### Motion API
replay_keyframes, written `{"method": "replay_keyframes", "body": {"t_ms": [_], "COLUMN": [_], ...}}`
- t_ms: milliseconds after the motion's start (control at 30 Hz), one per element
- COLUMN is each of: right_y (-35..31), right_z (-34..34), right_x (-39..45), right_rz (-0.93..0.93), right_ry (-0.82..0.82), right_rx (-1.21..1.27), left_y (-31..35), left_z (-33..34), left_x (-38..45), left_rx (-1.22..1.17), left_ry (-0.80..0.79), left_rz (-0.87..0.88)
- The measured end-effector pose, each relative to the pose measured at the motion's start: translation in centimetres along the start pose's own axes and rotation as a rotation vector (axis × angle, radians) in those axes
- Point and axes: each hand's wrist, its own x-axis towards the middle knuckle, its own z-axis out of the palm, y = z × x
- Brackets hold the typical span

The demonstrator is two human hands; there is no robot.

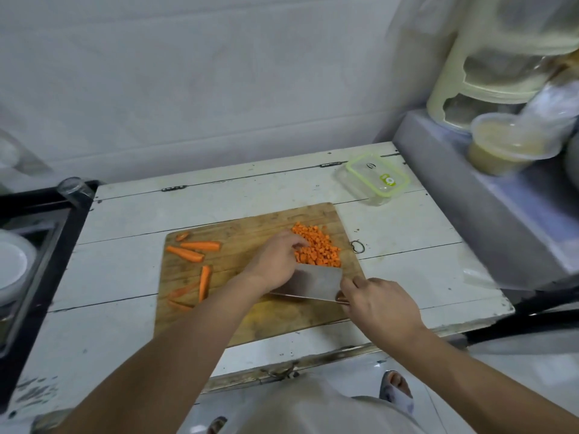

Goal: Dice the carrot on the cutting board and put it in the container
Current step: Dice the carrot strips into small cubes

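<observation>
A pile of diced carrot (318,245) lies at the far right of the wooden cutting board (238,321). Several long carrot strips (188,253) lie on the board's left side. My right hand (379,305) grips the handle of a cleaver (313,281), whose flat blade rests against the near edge of the pile. My left hand (275,258) cups the pile's left side, fingers touching the dice. A clear container (372,180) with a green-rimmed lid stands on the table beyond the board, to the right.
The board sits on a worn white wooden table (125,261). A black-framed sink (34,245) with a white bowl is at the left, with a glass (73,189) on its corner. A grey ledge at the right carries a plastic tub (507,145).
</observation>
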Motion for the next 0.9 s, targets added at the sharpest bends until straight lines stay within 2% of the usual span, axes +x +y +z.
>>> {"method": "replay_keyframes", "body": {"t_ms": [67, 167, 233, 300, 400, 467, 567, 667, 900], "right_y": [-0.3, -1.4, -2.6, -4.3, -6.7, -7.8, -8.7, -9.0, -7.2], "right_z": [0.0, -0.7, -1.2, -1.6, -1.8, -1.9, -2.2, -1.9, -1.5], "right_x": [-0.1, -0.1, 0.4, 1.4, 2.7, 3.0, 3.2, 3.2, 1.3], "right_rz": [0.024, 0.141, 0.254, 0.333, 0.482, 0.582, 0.666, 0.654, 0.412], "right_ry": [-0.028, -0.079, -0.151, -0.262, -0.334, -0.400, -0.452, -0.464, -0.465], "right_rx": [0.012, 0.090, 0.353, 0.709, 1.117, 1.278, 1.426, 1.417, 1.004], "left_y": [-0.8, -3.4, -5.6, -7.6, -8.6, -8.7, -8.9, -9.0, -6.5], "left_z": [-1.6, -4.7, -6.5, -7.2, -6.5, -5.6, -4.5, -4.1, -2.3], "left_x": [-0.9, -4.0, -7.1, -9.9, -11.5, -11.3, -10.1, -9.1, -8.3], "left_rx": [-0.088, -0.043, 0.078, 0.213, 0.399, 0.480, 0.468, 0.454, 0.359], "left_ry": [0.156, 0.428, 0.511, 0.471, 0.339, 0.288, 0.286, 0.271, 0.236], "left_rz": [-0.071, -0.265, -0.453, -0.591, -0.673, -0.666, -0.675, -0.691, -0.577]}}
